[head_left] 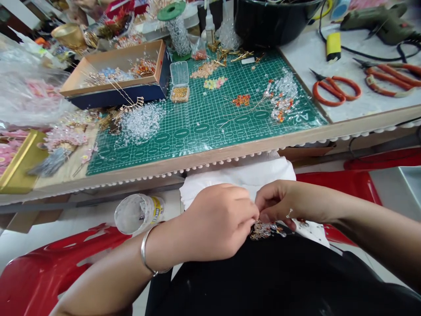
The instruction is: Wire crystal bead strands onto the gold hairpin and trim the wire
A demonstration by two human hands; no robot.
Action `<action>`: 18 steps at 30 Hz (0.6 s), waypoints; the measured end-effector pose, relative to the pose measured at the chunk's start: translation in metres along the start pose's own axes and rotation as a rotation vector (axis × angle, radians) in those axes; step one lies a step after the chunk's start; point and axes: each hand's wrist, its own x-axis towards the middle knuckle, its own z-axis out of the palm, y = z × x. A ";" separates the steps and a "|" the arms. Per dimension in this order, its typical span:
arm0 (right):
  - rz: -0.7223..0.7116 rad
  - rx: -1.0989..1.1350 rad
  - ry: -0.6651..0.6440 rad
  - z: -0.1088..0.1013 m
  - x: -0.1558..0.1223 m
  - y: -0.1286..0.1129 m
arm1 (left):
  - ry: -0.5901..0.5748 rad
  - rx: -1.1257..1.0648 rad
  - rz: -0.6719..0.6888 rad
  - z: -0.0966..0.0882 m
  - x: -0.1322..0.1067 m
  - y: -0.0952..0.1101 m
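Observation:
Over my lap, my left hand (pixel 223 221) and my right hand (pixel 283 202) meet with fingertips pinched together. Between and just below them hangs a beaded ornament (pixel 263 230) with clear and amber beads. Both hands are closed on it; the exact spot gripped is hidden behind the fingers. Some of its beads show beneath my right hand. A white cloth (pixel 240 175) lies under and behind the hands. On the green cutting mat (pixel 204 142) ahead are clear beads (pixel 143 123), orange beads (pixel 241 100) and a wired bead spray (pixel 268 90).
A cardboard box (pixel 115 83) with beaded sprays stands at the back left. Orange-handled scissors (pixel 335 90), pliers (pixel 391 77) and a glue gun (pixel 378 24) lie right. A plastic tub (pixel 131 215) sits below the table's front edge, near a red stool (pixel 36 272).

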 end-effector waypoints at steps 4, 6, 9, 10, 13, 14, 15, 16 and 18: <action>-0.012 0.027 0.003 0.003 0.000 -0.002 | -0.009 -0.171 -0.097 0.000 -0.007 -0.003; -0.010 0.034 0.016 0.006 -0.002 -0.005 | -0.015 -0.258 -0.165 -0.001 -0.011 -0.003; -0.012 0.031 0.035 0.007 -0.003 -0.006 | 0.026 -0.322 -0.242 -0.004 -0.017 -0.003; -0.019 0.029 0.042 0.007 -0.003 -0.007 | 0.053 -0.309 -0.258 -0.005 -0.019 -0.002; -0.034 -0.003 0.076 0.006 -0.003 -0.009 | 0.167 -0.142 -0.256 -0.003 -0.024 0.004; -0.032 -0.018 0.088 0.005 -0.003 -0.010 | 0.201 -0.057 -0.232 -0.002 -0.025 0.006; -0.025 -0.032 0.099 0.005 -0.004 -0.012 | 0.220 0.032 -0.201 0.000 -0.026 0.009; -0.016 -0.044 0.105 0.005 -0.005 -0.014 | 0.222 0.117 -0.165 0.003 -0.026 0.011; 0.007 -0.057 0.104 0.007 -0.006 -0.017 | 0.168 0.257 -0.114 0.009 -0.026 0.015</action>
